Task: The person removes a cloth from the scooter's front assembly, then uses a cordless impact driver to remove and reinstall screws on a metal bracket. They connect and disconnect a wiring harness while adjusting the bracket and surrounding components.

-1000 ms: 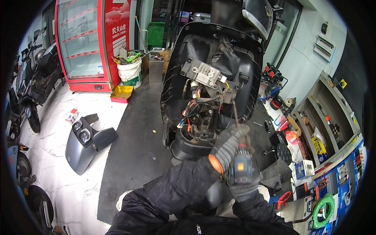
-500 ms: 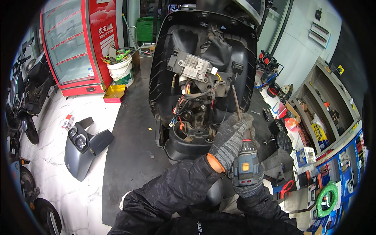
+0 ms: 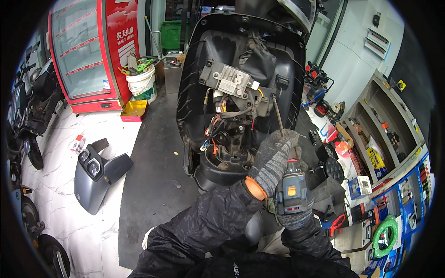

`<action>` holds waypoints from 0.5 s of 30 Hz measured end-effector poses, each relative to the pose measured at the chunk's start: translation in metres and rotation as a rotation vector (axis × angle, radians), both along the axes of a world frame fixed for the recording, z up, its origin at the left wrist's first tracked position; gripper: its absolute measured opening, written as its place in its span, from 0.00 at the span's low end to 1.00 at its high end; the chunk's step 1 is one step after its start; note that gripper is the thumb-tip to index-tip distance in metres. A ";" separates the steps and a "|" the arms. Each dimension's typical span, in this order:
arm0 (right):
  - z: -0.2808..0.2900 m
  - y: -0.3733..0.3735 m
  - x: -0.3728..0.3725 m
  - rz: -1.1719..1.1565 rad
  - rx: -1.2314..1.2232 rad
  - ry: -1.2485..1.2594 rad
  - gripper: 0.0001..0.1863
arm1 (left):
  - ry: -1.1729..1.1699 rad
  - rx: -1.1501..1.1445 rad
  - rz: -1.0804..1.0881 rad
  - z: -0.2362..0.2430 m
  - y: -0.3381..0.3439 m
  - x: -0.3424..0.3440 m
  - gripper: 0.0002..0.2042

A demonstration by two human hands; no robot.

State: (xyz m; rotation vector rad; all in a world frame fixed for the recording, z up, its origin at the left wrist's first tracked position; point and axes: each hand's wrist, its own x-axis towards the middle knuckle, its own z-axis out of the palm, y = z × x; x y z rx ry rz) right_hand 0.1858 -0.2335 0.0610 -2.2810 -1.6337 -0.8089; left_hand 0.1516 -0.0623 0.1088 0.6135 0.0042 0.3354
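A blue and black cordless drill (image 3: 283, 189) is gripped from below by my gloved right hand (image 3: 296, 220). From its chuck a long screwdriver bit (image 3: 278, 116) points away from me. My gloved left hand (image 3: 274, 156) is closed around the bit's lower part, just ahead of the chuck. The bit's tip meets the right side of a black bracket (image 3: 264, 107) inside the scooter's black body shell (image 3: 184, 92); whether it sits in a screw is too small to tell. Left of it lies a silver finned metal module (image 3: 228, 82), with loose coloured wires (image 3: 214, 130) hanging below.
On the white floor at left lies a grey headlight panel (image 3: 99, 183). A red glass-door fridge (image 3: 121, 60), a white bucket of tools (image 3: 141, 84) and a yellow tray (image 3: 134, 110) stand behind. At right are shelves (image 3: 389, 125) and a green coil (image 3: 385, 236). Dark matting (image 3: 148, 185) surrounds the scooter.
Both hands, the drill and the bit have moved slightly away from me, and the bit's tip is a little farther up against the bracket. Both grips stay the same.
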 end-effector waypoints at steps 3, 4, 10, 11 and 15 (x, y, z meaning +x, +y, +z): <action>0.003 -0.001 0.001 0.062 0.057 0.040 0.24 | -0.041 -0.007 -0.027 0.002 0.003 -0.001 0.15; 0.005 -0.001 0.001 0.058 0.056 -0.006 0.24 | -0.018 0.005 -0.033 0.004 0.004 -0.001 0.15; 0.027 -0.006 -0.011 0.011 0.039 -0.009 0.31 | -0.148 0.020 -0.007 0.012 0.003 -0.007 0.18; 0.034 -0.010 -0.013 -0.004 0.011 0.086 0.33 | -0.167 -0.027 -0.009 0.011 0.003 -0.008 0.19; 0.052 -0.014 -0.015 0.025 -0.007 0.241 0.34 | -0.254 -0.088 -0.061 0.006 0.003 -0.008 0.21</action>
